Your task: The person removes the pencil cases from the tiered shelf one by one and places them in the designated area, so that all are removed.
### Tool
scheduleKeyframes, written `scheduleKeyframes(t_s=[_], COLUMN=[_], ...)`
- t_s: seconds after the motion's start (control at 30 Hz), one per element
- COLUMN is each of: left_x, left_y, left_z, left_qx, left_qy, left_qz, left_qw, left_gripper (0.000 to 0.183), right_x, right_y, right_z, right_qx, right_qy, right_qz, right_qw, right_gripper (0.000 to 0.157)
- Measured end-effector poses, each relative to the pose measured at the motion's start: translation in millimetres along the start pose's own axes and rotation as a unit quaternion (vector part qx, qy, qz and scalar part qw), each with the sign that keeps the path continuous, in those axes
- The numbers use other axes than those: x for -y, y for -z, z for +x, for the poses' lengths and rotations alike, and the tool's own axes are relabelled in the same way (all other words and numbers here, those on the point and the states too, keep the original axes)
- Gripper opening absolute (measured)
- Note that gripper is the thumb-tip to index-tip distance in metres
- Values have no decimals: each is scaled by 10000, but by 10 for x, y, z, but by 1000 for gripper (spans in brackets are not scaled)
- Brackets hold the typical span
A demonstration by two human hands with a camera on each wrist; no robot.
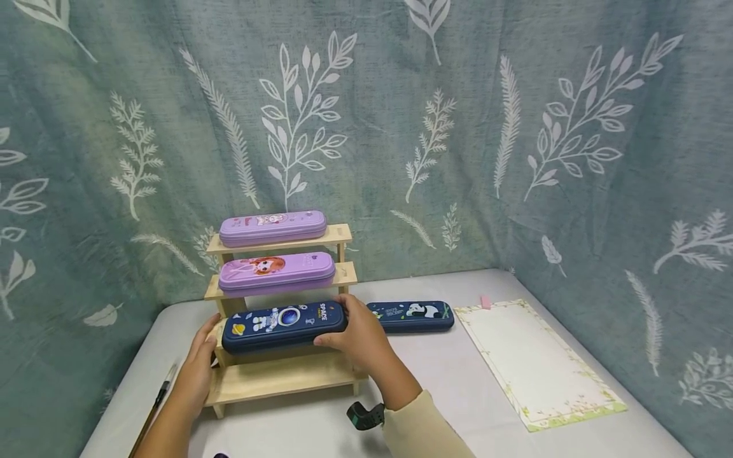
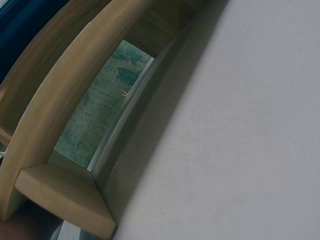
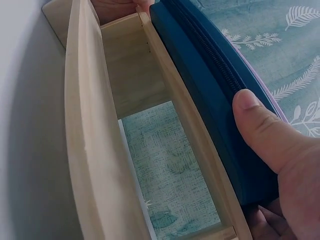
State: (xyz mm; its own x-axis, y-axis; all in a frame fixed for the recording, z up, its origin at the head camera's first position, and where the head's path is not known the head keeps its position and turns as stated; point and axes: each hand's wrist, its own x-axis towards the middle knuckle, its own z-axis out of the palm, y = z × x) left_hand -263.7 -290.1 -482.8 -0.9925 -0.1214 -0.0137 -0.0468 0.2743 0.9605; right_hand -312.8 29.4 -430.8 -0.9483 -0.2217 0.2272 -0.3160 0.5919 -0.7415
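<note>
A dark blue pencil case with an astronaut and the word SPACE [image 1: 284,326] lies along the third step of a wooden tiered stand [image 1: 280,380]. My right hand [image 1: 359,334] grips its right end, the thumb [image 3: 260,122] lying across the zipper side in the right wrist view. At the stand's left side, my left hand [image 1: 197,366] rests against the wood near the case's left end, fingers reaching up along the edge. Two purple pencil cases sit above: one with a red-haired girl [image 1: 277,272] on the second step, a paler one [image 1: 273,228] on top.
Behind my right hand lies a dark blue panda pencil case [image 1: 420,316] on the white table [image 1: 435,381]. A flower-bordered sheet [image 1: 538,362] with a pink piece [image 1: 485,302] at its corner lies to the right. A thin brush-like stick [image 1: 157,404] lies left. Leaf-patterned cloth [image 1: 366,127] hangs behind.
</note>
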Motion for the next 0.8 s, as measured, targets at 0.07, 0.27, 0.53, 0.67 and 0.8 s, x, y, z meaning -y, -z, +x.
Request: scheduleKeyframes(t_s=[0.07,0.27,0.53,0.67,0.8], left_x=[-4,-3,0,6,6], left_y=[-3,10,36,37,17], left_z=[11,6,-14,-29,1], left_qx=[-7,5,22,30,43], left_qy=[6,-53,22,-24,-96], left_qz=[24,100,164,103,45], left_qw=[10000,9999,9999,9999,9999], left_gripper=[55,55,56,56,56], right_x=[-5,-47,-78,-100,-132], right_y=[14,34,80,109,176], right_z=[-7,-33,-114,-146,-169], right_qx=[-12,14,66,84,-38], right_qy=[45,246,243,302,295], right_qz=[-44,-286,-144,-23,-20], right_qw=[10000,9993,9996,9995,9996], right_gripper=[95,97,93,92,90])
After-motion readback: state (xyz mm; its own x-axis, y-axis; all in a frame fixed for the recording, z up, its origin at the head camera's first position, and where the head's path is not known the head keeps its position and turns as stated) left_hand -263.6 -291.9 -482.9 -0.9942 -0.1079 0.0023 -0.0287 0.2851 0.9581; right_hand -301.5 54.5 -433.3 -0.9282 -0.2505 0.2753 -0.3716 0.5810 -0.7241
